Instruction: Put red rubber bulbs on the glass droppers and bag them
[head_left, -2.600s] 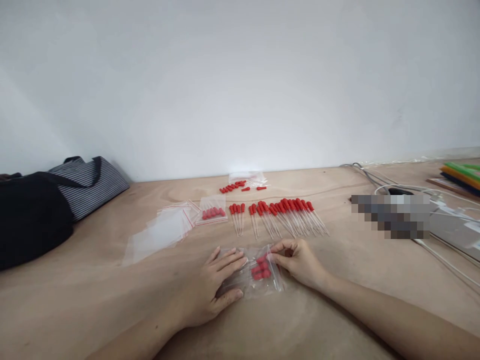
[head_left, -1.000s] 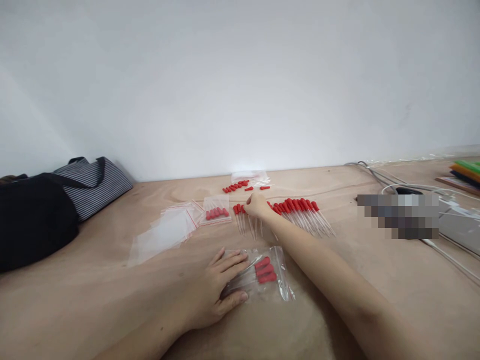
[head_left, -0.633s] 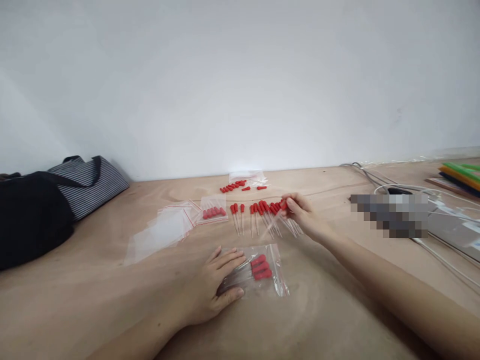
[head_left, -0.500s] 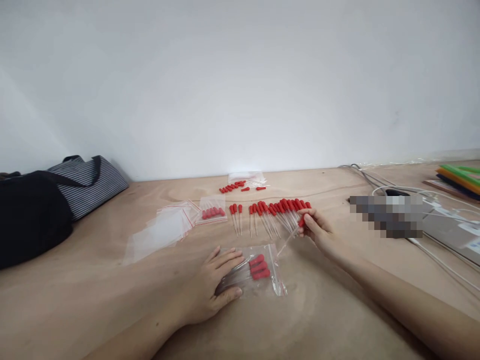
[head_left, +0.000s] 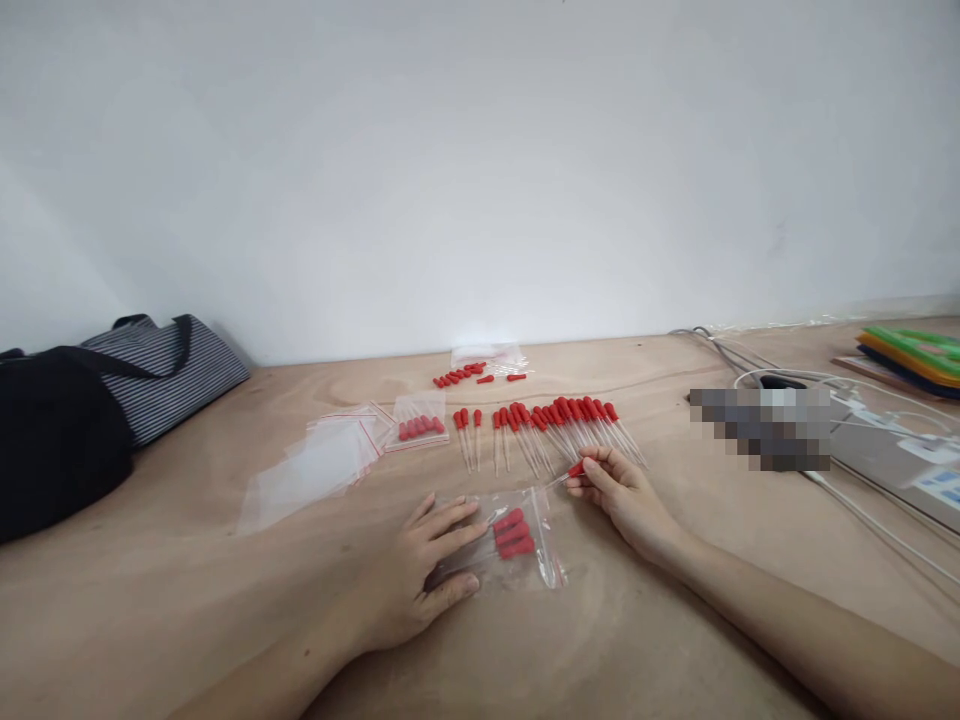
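Observation:
My left hand [head_left: 431, 560] lies with fingers spread over a clear zip bag [head_left: 553, 560], resting on its left part. Inside that bag are red-bulbed droppers [head_left: 514, 533], their bulbs toward the bag's right end. My right hand [head_left: 615, 490] pinches a dropper by its red bulb [head_left: 575, 469]. Its clear tube points left and down, the tip at the bag's upper right opening; whether the tip is inside I cannot tell. Behind the bag, a row of loose droppers [head_left: 574, 412] lies with bulbs away from me.
Left of the row lie a filled bag of droppers [head_left: 420, 415] and a fan of flat zip bags [head_left: 307, 470]. Loose red bulbs [head_left: 457, 376] and glass tubes [head_left: 510, 362] sit near the wall. A dark bag [head_left: 67, 430] stands left; cables [head_left: 862, 510] and a laptop [head_left: 892, 465] are right.
My right hand has moved left and toward me, bringing the dropper's tip to the bag's opening. My left hand stays on the bag. The view has shifted slightly.

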